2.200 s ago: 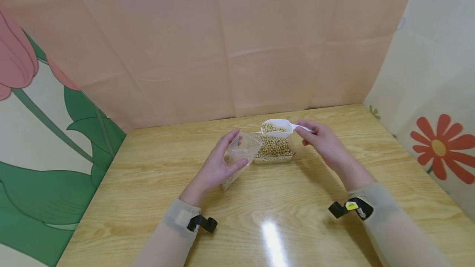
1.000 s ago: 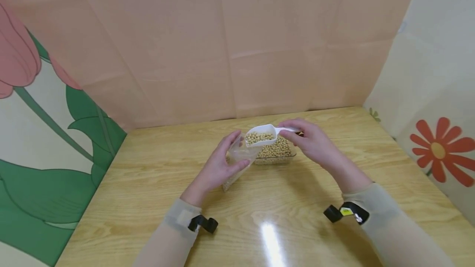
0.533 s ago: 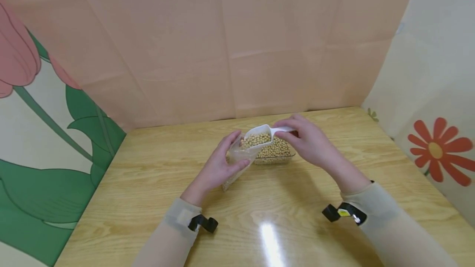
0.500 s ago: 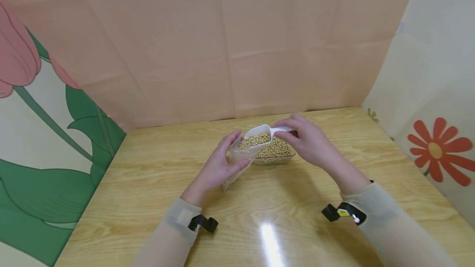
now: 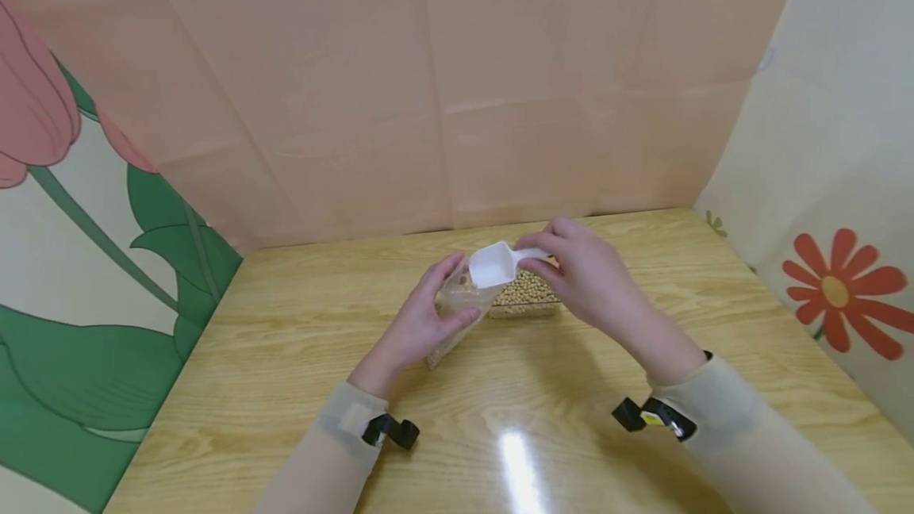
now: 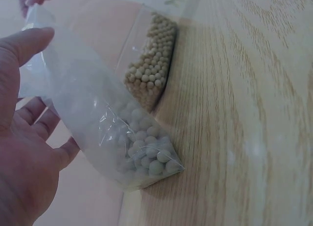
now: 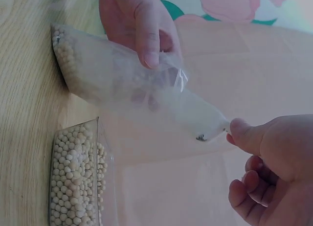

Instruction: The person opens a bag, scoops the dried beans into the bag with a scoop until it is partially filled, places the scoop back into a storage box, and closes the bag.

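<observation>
A clear plastic bag point(image 6: 88, 96) is held round its upper part by my left hand point(image 5: 414, 327), fingers on one side and thumb on the other. Soybeans point(image 6: 149, 150) lie in the bag's lower end, which stands on the table. My right hand point(image 5: 585, 272) pinches the handle of a white scoop point(image 5: 493, 265). The scoop is tipped with its front inside the bag's mouth, and its visible inner face shows no beans. Just behind the bag is a clear container point(image 5: 524, 310) of soybeans point(image 7: 73, 182), partly hidden by scoop and right hand.
The wooden table point(image 5: 286, 387) runs back to a pink cloth backdrop point(image 5: 343, 101). A painted wall with a red flower point(image 5: 834, 292) rises at the right, and painted leaves point(image 5: 64, 371) cover the left wall.
My right hand has brought the scoop left from over the container to the bag's mouth and tipped it. The beans have left its bowl. My left hand and the bag stay nearly still.
</observation>
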Tool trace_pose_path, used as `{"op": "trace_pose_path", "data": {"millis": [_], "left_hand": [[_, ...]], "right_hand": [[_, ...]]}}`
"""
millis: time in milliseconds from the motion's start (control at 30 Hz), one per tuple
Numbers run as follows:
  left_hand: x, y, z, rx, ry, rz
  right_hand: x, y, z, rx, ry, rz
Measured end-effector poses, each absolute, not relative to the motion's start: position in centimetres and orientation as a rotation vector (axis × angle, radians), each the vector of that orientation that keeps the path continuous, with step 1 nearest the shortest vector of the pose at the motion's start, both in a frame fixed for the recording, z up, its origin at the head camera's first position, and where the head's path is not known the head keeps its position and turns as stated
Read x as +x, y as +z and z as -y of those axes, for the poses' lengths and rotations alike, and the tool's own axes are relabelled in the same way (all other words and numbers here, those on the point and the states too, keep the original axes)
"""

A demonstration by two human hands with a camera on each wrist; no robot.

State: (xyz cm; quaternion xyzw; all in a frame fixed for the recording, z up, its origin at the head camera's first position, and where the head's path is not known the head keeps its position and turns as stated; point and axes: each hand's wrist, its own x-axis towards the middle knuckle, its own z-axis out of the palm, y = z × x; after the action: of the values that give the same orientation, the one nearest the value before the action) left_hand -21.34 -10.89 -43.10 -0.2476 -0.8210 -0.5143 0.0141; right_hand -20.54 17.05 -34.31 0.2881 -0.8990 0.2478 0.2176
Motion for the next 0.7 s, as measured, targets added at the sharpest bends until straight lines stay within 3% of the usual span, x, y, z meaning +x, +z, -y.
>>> {"op": "trace_pose_path", "data": {"millis": [367, 700], "left_hand": [[-21.4, -43.2, 10.9, -0.769, -1.586, 2.562], [-21.2, -43.1, 10.9, -0.790, -1.604, 2.536]], "right_hand": [[-20.0, -34.3, -16.7, 0.833, 0.648, 2.376], [-19.7, -34.4, -18.2, 0.686, 0.910, 2.490]]}}
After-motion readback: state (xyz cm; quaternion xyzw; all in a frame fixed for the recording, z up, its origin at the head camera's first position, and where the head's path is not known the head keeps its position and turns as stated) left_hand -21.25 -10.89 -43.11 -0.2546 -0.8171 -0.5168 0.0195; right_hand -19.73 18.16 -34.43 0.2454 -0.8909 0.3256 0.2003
